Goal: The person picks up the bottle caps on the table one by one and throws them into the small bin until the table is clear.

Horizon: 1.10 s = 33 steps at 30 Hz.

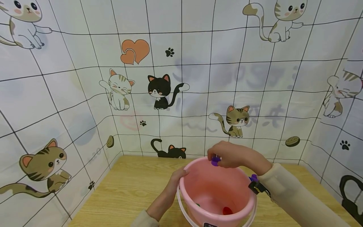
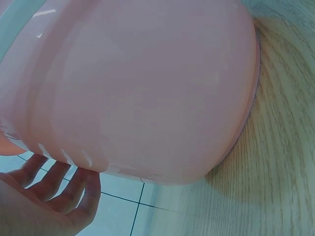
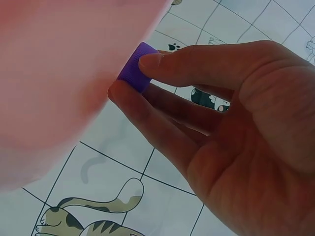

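Purple cap (image 1: pixel 216 161) is near pink bucket (image 1: pixel 208 186) containing red piece (image 1: pixel 227 211).

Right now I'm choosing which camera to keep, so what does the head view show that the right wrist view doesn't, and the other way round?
Only the head view shows the left hand touching the bucket, the red piece inside it, and the table.
Only the right wrist view shows the palm of the right hand and the ribbing on the cap.
Both show the right hand pinching the cap, the bucket, and the cat-print wall.
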Available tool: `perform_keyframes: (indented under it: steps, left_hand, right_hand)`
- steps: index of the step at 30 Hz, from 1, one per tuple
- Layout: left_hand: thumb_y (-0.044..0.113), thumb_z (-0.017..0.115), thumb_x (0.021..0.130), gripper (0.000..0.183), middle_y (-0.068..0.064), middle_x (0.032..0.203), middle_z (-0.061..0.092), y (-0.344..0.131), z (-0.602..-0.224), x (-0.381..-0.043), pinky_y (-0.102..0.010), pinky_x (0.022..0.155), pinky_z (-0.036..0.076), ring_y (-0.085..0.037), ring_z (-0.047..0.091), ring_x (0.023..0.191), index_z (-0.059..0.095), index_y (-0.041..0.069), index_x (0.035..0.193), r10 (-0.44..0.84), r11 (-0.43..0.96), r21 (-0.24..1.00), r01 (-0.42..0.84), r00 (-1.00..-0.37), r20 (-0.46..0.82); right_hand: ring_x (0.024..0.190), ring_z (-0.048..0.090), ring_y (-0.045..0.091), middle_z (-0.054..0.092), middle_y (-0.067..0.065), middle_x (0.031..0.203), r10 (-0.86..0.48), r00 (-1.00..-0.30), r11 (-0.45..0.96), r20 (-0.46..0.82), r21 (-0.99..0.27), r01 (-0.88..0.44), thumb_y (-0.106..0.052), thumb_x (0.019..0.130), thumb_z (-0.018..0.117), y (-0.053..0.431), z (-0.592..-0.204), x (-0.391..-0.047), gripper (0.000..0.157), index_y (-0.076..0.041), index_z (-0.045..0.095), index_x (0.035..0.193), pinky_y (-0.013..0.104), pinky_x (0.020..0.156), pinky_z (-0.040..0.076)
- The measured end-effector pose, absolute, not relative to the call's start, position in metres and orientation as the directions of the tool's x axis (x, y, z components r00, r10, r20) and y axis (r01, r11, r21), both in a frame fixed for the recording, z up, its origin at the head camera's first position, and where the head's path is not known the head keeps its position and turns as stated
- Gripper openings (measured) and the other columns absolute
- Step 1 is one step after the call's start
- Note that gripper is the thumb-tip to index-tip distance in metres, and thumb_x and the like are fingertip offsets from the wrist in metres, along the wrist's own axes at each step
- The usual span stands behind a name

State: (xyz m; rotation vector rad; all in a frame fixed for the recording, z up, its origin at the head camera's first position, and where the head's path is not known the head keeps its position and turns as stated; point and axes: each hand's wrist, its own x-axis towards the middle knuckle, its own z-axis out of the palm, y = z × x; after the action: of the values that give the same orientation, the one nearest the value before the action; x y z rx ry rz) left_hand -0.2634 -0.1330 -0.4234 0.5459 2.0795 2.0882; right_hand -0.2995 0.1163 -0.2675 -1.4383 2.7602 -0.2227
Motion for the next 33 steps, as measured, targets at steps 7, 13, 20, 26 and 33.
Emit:
perform_keyframes:
  steps: [7, 13, 20, 26, 33]
  left_hand:
    - [0.039, 0.042, 0.100, 0.054, -0.022, 0.128, 0.069, -0.1329, -0.4228, -0.2654, -0.030, 0.097, 0.050, -0.020, 0.070, 0.109, 0.056, 0.016, 0.147, 0.358, -0.036, 0.986, 0.162, -0.919, 0.164]
    - [0.039, 0.042, 0.101, 0.051, -0.023, 0.125, 0.070, -0.1318, -0.4225, -0.2666, -0.030, 0.096, 0.050, -0.022, 0.071, 0.107, 0.059, 0.017, 0.143, 0.357, -0.032, 0.984, 0.175, -0.918, 0.175]
    - [0.040, 0.042, 0.100, 0.055, -0.017, 0.130, 0.069, -0.1321, -0.4238, -0.2661, -0.030, 0.100, 0.046, -0.021, 0.067, 0.113, 0.056, 0.014, 0.146, 0.344, -0.027, 0.987, 0.158, -0.926, 0.157]
    - [0.039, 0.044, 0.099, 0.057, -0.016, 0.131, 0.068, -0.1309, -0.4243, -0.2661, -0.028, 0.098, 0.048, -0.017, 0.066, 0.112, 0.054, 0.011, 0.148, 0.337, -0.051, 0.988, 0.143, -0.929, 0.152]
    - [0.038, 0.043, 0.100, 0.055, -0.016, 0.130, 0.069, -0.1305, -0.4239, -0.2662, -0.027, 0.096, 0.047, -0.014, 0.066, 0.110, 0.057, 0.013, 0.146, 0.327, -0.040, 0.989, 0.141, -0.934, 0.146]
  right_hand:
    - [0.084, 0.060, 0.011, 0.068, -0.005, 0.091, -0.812, -0.582, 0.573, 0.045, -0.131, -0.809, -0.004, 0.090, 0.073, 0.1153, -0.2649, -0.2983, 0.012, -0.012, 0.072, 0.099, 0.026, 0.075, 0.051]
    - [0.084, 0.062, 0.011, 0.070, -0.004, 0.092, -0.786, -0.618, 0.603, 0.027, -0.183, -0.776, -0.008, 0.090, 0.075, 0.1165, -0.2634, -0.2981, 0.011, -0.012, 0.073, 0.099, 0.023, 0.072, 0.051]
    - [0.083, 0.062, 0.010, 0.071, -0.004, 0.092, -0.780, -0.625, 0.610, 0.023, -0.188, -0.769, -0.010, 0.090, 0.076, 0.1150, -0.2646, -0.2991, 0.010, -0.012, 0.073, 0.100, 0.023, 0.070, 0.051]
    - [0.081, 0.060, 0.009, 0.070, -0.004, 0.091, -0.768, -0.640, 0.624, 0.034, -0.185, -0.759, -0.012, 0.089, 0.078, 0.1132, -0.2640, -0.2987, 0.013, -0.013, 0.074, 0.100, 0.022, 0.068, 0.050]
    - [0.081, 0.060, 0.010, 0.070, -0.003, 0.091, -0.766, -0.641, 0.626, 0.043, -0.175, -0.760, -0.011, 0.088, 0.079, 0.1130, -0.2655, -0.3008, 0.014, -0.011, 0.074, 0.101, 0.022, 0.068, 0.050]
